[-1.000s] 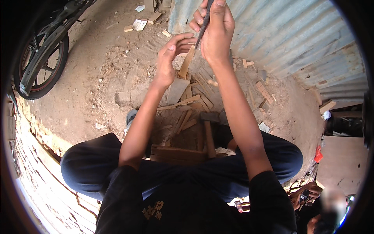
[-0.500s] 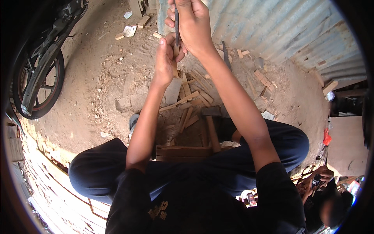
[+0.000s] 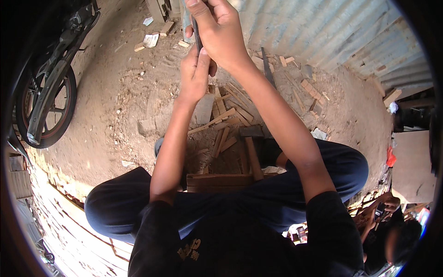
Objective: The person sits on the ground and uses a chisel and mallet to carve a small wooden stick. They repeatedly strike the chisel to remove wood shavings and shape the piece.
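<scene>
Both my hands are raised at the top middle of the head view, close together. My left hand (image 3: 194, 76) is closed round the lower end of a thin dark bar (image 3: 198, 39), its thumb pointing up along it. Just above, my right hand (image 3: 221, 34) is closed on the same bar, with one fingertip showing on its far side. The bar's upper end is hidden by my right hand or beyond the picture's edge, so its exact kind does not show.
Wood offcuts (image 3: 226, 115) litter the dirt ground below my hands. A hammer (image 3: 253, 159) lies by a wooden block (image 3: 219, 180) between my legs. A dark flat blade (image 3: 267, 68) rests near the corrugated metal wall (image 3: 323, 37). At left stands a motorcycle (image 3: 50, 97); another person (image 3: 387, 231) sits lower right.
Both hands have shifted slightly left, my right one also up. My left hand has turned and closed round the bar's lower end, where its fingers were more spread and a brownish end showed.
</scene>
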The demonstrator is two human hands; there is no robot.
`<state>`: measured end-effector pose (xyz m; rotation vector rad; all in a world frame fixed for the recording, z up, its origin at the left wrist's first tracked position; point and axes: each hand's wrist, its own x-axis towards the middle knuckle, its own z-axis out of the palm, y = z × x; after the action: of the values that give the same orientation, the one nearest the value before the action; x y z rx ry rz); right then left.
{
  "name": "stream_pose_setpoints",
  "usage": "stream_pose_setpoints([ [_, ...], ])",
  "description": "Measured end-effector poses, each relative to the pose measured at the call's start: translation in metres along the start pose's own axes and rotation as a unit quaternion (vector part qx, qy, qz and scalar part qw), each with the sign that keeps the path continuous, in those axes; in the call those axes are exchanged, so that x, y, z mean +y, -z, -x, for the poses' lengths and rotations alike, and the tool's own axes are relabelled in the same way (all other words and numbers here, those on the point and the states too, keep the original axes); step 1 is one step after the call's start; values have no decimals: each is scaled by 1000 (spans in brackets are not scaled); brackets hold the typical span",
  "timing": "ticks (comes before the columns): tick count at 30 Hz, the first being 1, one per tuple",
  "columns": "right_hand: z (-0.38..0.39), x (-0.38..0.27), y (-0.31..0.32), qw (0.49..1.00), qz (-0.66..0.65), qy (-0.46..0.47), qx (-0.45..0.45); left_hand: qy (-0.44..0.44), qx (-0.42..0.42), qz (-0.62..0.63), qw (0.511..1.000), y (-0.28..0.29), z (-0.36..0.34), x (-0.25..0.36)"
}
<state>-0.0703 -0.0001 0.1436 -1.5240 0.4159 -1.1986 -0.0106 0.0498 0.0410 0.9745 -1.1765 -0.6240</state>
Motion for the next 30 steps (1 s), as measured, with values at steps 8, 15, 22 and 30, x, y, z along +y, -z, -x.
stream_pose_setpoints([
  [8,-10,4,11,999,9,-12,-29,0,-23,96,995,3,-6,-5],
  [15,-7,9,17,995,-12,-2,-97,-32,-23,13,999,0,-12,5],
  [22,-4,16,14,996,17,57,-68,-67,-40,-93,993,0,-16,-5],
  [30,-1,13,22,993,7,89,-75,-100,-14,-215,971,0,-15,-3],
])
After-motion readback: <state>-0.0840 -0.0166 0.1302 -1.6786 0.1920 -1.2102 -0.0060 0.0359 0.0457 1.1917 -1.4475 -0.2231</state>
